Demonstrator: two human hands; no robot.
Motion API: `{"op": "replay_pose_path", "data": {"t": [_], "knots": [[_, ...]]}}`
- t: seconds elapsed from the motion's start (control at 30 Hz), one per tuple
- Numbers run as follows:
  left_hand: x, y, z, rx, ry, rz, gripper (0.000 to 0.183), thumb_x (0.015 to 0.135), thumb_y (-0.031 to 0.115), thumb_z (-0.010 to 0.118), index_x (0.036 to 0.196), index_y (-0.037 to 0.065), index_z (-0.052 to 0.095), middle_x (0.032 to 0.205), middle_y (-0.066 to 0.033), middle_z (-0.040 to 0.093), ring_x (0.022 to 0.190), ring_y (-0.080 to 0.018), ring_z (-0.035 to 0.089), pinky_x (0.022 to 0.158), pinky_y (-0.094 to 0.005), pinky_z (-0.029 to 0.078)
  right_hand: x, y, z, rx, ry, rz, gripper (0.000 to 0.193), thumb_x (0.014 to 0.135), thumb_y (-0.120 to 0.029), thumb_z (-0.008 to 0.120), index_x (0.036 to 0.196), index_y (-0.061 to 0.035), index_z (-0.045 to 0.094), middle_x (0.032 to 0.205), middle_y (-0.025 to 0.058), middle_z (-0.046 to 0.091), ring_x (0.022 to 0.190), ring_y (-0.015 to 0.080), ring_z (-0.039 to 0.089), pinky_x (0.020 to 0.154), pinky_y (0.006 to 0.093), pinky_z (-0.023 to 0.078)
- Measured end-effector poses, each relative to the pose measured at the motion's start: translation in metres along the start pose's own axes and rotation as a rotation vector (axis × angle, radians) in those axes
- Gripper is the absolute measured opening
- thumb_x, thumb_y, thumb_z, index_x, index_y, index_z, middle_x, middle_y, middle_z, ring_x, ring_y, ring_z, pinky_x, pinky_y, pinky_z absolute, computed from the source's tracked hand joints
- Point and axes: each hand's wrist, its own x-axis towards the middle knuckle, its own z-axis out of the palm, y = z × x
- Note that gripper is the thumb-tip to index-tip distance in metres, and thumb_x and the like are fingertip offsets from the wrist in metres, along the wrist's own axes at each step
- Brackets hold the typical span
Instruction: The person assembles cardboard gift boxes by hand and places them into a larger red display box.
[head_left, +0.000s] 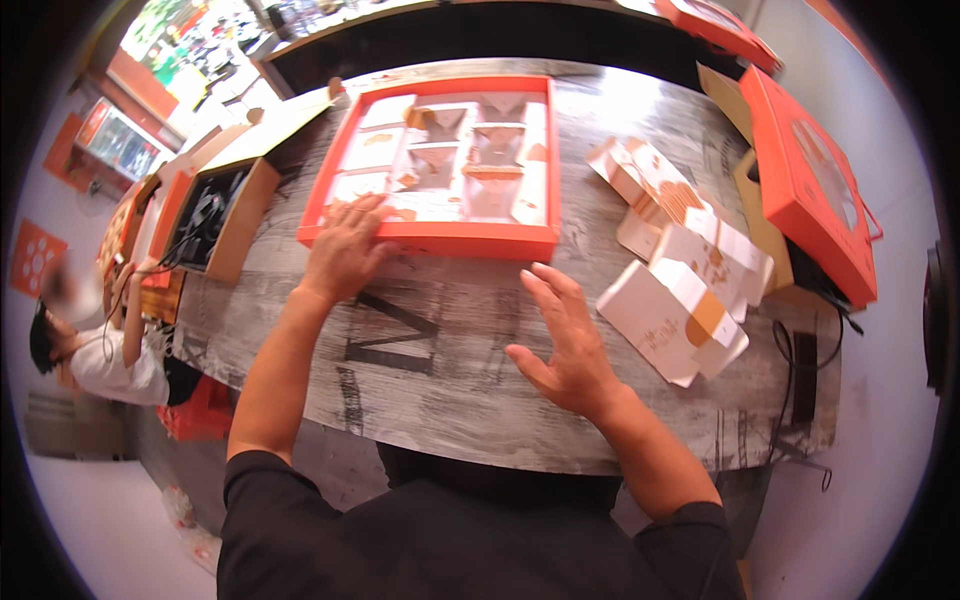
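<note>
A shallow orange gift box [470, 240] lies on the table in front of me. Inside it are several white cartons [375, 148]: those on the left look closed, while others toward the middle and right stand open at the top. My left hand [347, 243] reaches over the near left rim, fingers stretched out on a white carton at that corner. Apart from the box, my right hand [568, 350] hovers near its front right corner, fingers spread, with nothing in it. Just right of that hand lies a folded-flat white carton [655, 320] with a brown patch.
More flat cartons [650, 185] overlap on the wood-patterned table [470, 400]. An orange lidded box with a round window [810, 180] leans at the right, near a black cable [785, 370]. At left stands a cardboard box [245, 220] of dark items; beyond it sits another person [120, 365].
</note>
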Motion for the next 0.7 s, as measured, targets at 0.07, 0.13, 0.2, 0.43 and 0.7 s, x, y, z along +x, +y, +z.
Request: {"op": "replay_pose_path", "data": {"t": [0.07,0.13,0.2,0.43,0.7], "knots": [[-0.003,-0.006,-0.001,0.03,0.009,-0.004,0.053,0.09,0.032,0.069,0.135,0.006,0.057,0.146,-0.0133,0.054,0.139,-0.034,0.045,0.117,-0.0503,0.032,0.0,0.0,0.0,0.011,0.018,-0.035,0.075,0.081,-0.012,0.076,0.147,-0.0031,0.043,0.147,0.0203,0.041,0.134,0.0391,0.045,0.11,0.0439,0.042],[-0.002,-0.006,0.001,0.025,0.012,0.012,0.053,0.09,0.03,0.069,0.136,0.006,0.057,0.146,-0.0135,0.054,0.139,-0.0348,0.045,0.117,-0.0497,0.032,-0.001,0.0,-0.002,0.03,0.005,-0.037,0.071,0.082,-0.012,0.076,0.145,-0.0018,0.046,0.145,0.0206,0.044,0.131,0.0392,0.048,0.108,0.0439,0.043],[-0.004,-0.008,-0.005,0.017,0.018,0.024,0.055,0.091,0.031,0.069,0.138,0.006,0.056,0.147,-0.0138,0.053,0.139,-0.0357,0.044,0.117,-0.049,0.033,0.0,0.0,0.001,0.061,-0.001,-0.065,0.064,0.083,-0.011,0.075,0.141,-0.0032,0.05,0.138,0.0183,0.051,0.125,0.0378,0.053,0.102,0.0425,0.048],[0.001,0.014,-0.008,-0.12,0.153,0.032,0.059,0.096,0.041,0.064,0.142,0.005,0.052,0.148,-0.0161,0.05,0.14,-0.0356,0.043,0.115,-0.0463,0.036,-0.011,0.007,0.015,0.134,-0.116,-0.16,0.027,0.083,-0.007,0.074,0.108,-0.0056,0.065,0.118,0.0094,0.064,0.103,0.0297,0.066,0.085,0.0394,0.056],[0.057,0.146,-0.028,-0.392,0.116,0.339,0.061,0.083,0.022,0.08,0.136,0.005,0.055,0.141,-0.016,0.055,0.127,-0.0371,0.055,0.105,-0.0458,0.048,-0.016,0.007,0.019,0.102,-0.324,-0.243,0.015,0.086,-0.016,0.071,0.088,-0.0073,0.059,0.103,0.0057,0.064,0.095,0.0299,0.064,0.08,0.0421,0.053]]}}
